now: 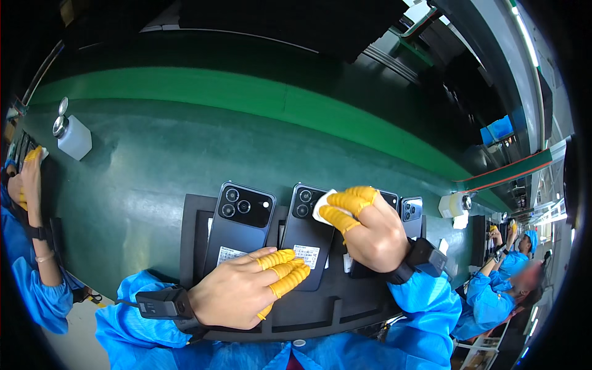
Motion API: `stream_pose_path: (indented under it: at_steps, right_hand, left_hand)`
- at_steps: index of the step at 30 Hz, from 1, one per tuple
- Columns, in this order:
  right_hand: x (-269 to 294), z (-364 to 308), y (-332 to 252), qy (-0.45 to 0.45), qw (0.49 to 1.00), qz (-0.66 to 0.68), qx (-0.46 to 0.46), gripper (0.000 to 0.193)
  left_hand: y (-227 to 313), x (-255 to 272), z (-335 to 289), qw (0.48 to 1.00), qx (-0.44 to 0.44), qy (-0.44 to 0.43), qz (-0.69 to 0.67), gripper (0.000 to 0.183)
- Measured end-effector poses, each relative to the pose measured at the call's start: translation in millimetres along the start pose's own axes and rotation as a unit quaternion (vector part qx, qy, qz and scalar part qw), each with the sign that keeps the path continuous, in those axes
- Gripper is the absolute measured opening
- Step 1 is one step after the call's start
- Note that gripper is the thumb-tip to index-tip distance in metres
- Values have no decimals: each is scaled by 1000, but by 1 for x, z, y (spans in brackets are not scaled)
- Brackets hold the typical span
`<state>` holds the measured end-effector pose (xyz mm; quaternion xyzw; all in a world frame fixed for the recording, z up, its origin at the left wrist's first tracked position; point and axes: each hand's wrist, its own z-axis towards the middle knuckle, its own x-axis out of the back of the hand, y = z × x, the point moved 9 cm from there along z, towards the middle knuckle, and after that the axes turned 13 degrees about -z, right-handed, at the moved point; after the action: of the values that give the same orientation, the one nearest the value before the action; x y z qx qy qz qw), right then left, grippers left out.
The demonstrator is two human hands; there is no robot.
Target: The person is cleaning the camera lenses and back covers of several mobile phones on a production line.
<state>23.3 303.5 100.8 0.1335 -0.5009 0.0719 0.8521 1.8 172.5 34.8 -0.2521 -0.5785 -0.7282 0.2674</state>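
Several dark blue phones lie camera side up in a row. My right hand [377, 239], closed with yellow finger covers on its fingers, pinches a white wipe [322, 208] against the camera end of the middle phone [301, 233]. Over that phone's lower part my left hand [237, 288] lies with fingers stretched out, also in yellow covers, touching near its white label [307, 254]. The left phone [242, 233] is partly hidden by my left hand. Behind my right hand, another phone [389, 198] is mostly covered. A black foam tray [299, 316] lies under the phones.
On the green bench [166, 148], a white bottle [75, 138] with its lid up stands at the far left. Another phone [411, 209] and a yellowish bottle [454, 205] are to the right. People in blue work at both sides, one person's arm [38, 203] close at left.
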Motion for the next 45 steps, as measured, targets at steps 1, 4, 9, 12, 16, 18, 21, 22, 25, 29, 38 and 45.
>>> stream_pose_path:
  at_steps: [1, 4, 9, 12, 16, 18, 21, 22, 25, 29, 38, 45]
  right_hand:
    - [-4, 3, 1, -9, 1000, 1, -8, 35]
    - [-19, 4, 1, -26, 999, -3, -42, 34]
    - [-24, 4, -6, -5, 996, 37, -82, 44]
    - [-28, 4, -8, -8, 993, 53, -103, 45]
    - [-30, 7, -15, 4, 994, 73, -87, 45]
    - [-31, 9, -18, 3, 994, 82, -75, 43]
    - [-33, 10, -28, -47, 990, 124, -38, 35]
    - [-30, 11, -30, -40, 988, 144, -26, 37]
    - [-15, 1, -20, -54, 984, 165, -35, 37]
    - [2, 5, 6, 7, 996, 80, -40, 41]
    - [-28, 4, 5, -3, 987, 154, -56, 39]
    - [-23, -5, -2, -45, 990, 134, -31, 41]
  left_hand:
    - [0, 0, 0, 1000, 0, -2, 6, 70]
    - [-1, -1, 0, 1000, -4, 5, 0, 70]
    - [0, 0, -1, 1000, 0, 9, -27, 59]
    - [-1, 0, -2, 999, 0, 13, -38, 55]
    - [0, 0, -1, 999, -2, 10, -32, 55]
    - [0, 1, 0, 1000, -1, 8, -30, 55]
    - [1, 1, 1, 1000, -1, -4, -29, 55]
    - [2, 1, 0, 1000, 1, -8, -27, 55]
    - [1, 2, -1, 999, 2, 19, -32, 55]
    - [-3, 0, -2, 1000, 3, 21, 13, 64]
    - [0, 1, -1, 1000, 4, 13, -6, 58]
    - [0, 1, 0, 1000, 1, 12, 3, 58]
